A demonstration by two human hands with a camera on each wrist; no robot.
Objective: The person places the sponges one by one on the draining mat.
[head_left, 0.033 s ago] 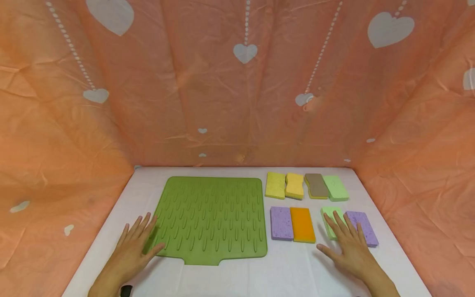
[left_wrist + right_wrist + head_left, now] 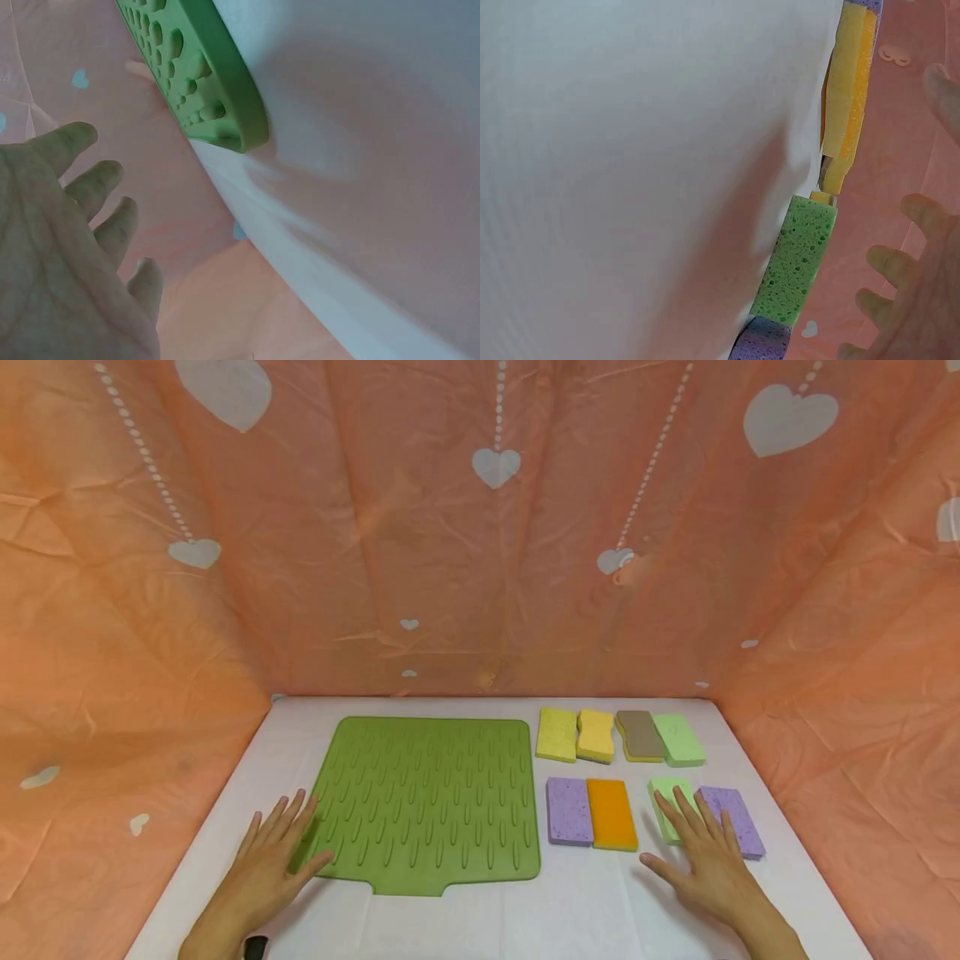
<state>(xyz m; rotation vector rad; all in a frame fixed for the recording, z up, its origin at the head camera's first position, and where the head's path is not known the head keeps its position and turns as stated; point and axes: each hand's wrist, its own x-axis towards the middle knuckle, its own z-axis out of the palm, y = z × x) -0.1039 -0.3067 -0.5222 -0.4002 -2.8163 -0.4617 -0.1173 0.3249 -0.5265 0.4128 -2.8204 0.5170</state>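
A green ribbed mat (image 2: 427, 802) lies flat on the left half of the white table. My left hand (image 2: 262, 864), fingers spread, hovers at its near left corner and holds nothing. Over on the right, my right hand (image 2: 708, 864) is also spread and holds nothing; it partly covers a light green sponge (image 2: 667, 814) and a purple sponge (image 2: 735, 822). Left of it lie another purple sponge (image 2: 568, 812) and an orange sponge (image 2: 612, 814), side by side. In the right wrist view the light green sponge (image 2: 795, 259) stands apart from the fingers (image 2: 891, 264).
Behind these, a back row has a yellow-green sponge (image 2: 557, 734), a yellow sponge (image 2: 596, 734), a grey-topped sponge (image 2: 640, 735) and a second light green sponge (image 2: 679, 740). Orange cloth (image 2: 450, 568) with white hearts walls the back and both sides of the white table (image 2: 525, 927).
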